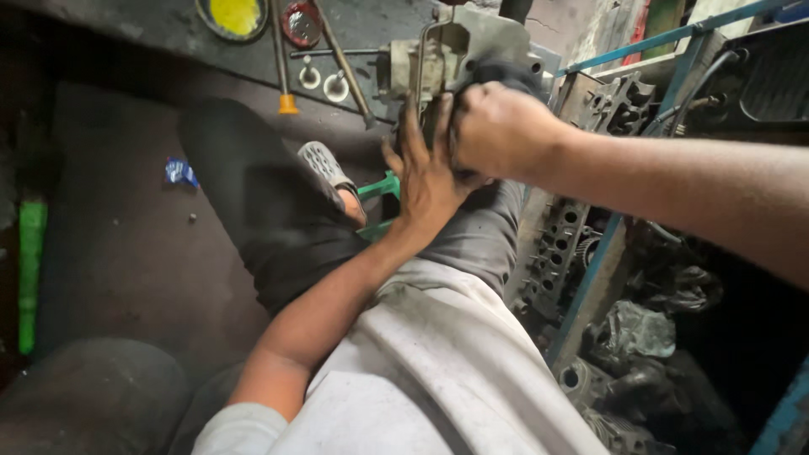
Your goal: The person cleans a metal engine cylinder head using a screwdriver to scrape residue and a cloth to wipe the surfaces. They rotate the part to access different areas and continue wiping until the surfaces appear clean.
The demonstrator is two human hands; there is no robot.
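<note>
Nearest, a grimy white shirt (438, 371) and grey trousers (480, 236), knee drawn up under the work. Left hand (425, 173) laid flat, fingers (415, 126) spread and pressed against the side of a dirty grey cast-metal engine housing (455, 50). Right hand (501, 131) closed into a fist, gripping a dark rag or tool (506, 74) against the same casting; exactly what sits inside the fist not tellable. Housing resting just beyond the knee, at the edge of the dark floor (126, 244).

Judged from this: best to keep the left palm braced firmly so the casting cannot rock, and to work the right fist in short, controlled strokes, away from the bracing fingers. Worth minding sharp casting edges.

Left of the knee, a foot in a grey perforated sandal (324, 164), with a green plastic piece (379, 190) beside it. Farther off, a long orange-tipped rod (282, 59), two small white valves (324, 80), a yellow round lid (234, 15). To the right, a blue metal rack (590, 278) holding grey cylinder heads (560, 244).
</note>
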